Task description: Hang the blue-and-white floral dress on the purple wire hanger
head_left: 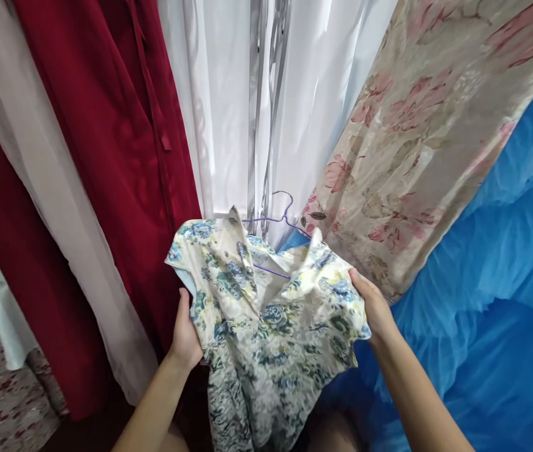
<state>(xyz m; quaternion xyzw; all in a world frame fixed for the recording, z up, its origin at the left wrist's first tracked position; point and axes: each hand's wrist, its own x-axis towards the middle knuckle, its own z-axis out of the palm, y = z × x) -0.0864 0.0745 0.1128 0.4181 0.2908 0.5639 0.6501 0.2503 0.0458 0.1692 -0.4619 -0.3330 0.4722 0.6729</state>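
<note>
A short-sleeved floral dress or top (275,351), cream with blue, green and yellow flowers, hangs on a thin purple hanger (287,216). The hook of the hanger stands free above the collar, and its lower bar shows inside the neck opening. At the garment's left side, my left hand (186,333) grips the cloth under the sleeve, thumb in front and fingers behind. My right hand (373,304) holds the right sleeve, its fingers mostly hidden behind the fabric. The lower end of the garment runs out of view.
Long dark red cloths (120,144) and a pale beige one (54,125) hang on the left. White curtains (228,94) hang behind. To the right are a beige cloth with pink flowers (402,150) and ruffled blue tulle (496,270).
</note>
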